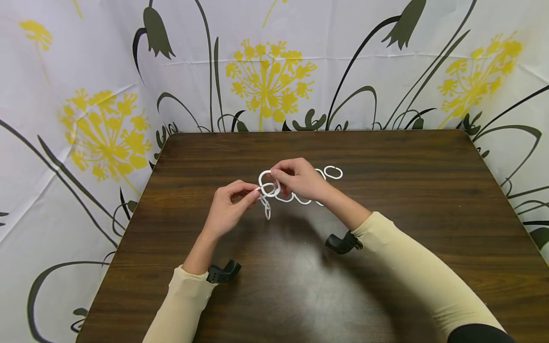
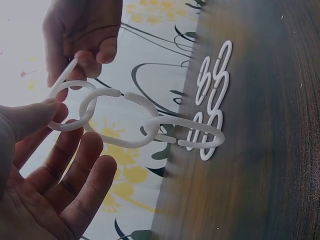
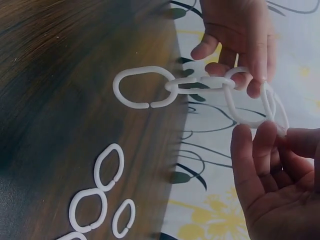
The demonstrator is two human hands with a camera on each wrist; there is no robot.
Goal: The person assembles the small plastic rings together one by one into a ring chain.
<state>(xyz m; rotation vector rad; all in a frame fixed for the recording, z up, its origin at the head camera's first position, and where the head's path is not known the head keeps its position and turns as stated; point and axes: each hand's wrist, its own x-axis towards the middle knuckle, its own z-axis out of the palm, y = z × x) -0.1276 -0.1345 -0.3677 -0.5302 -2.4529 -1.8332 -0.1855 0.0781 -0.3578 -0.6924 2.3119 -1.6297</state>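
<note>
My left hand (image 1: 226, 209) pinches a white plastic chain link (image 2: 75, 84) between thumb and forefinger, its other fingers spread below in the left wrist view. From that link hangs a short chain (image 2: 117, 145) of white oval links, each with a small split in its side. Close by, the fingertips of my right hand (image 1: 302, 178) pinch another white link (image 1: 260, 180), which overlaps the left hand's link. The right wrist view shows the two links crossing between the hands, partly hidden by fingers. The hanging chain's lowest link (image 3: 145, 70) dangles over the table.
Several loose white links (image 3: 72, 210) lie on the brown wooden table (image 1: 407, 190), behind and beneath the right hand. A flowered curtain (image 1: 188, 71) hangs along the table's back edge. Black wrist cameras (image 1: 224, 272) sit at both sleeve cuffs.
</note>
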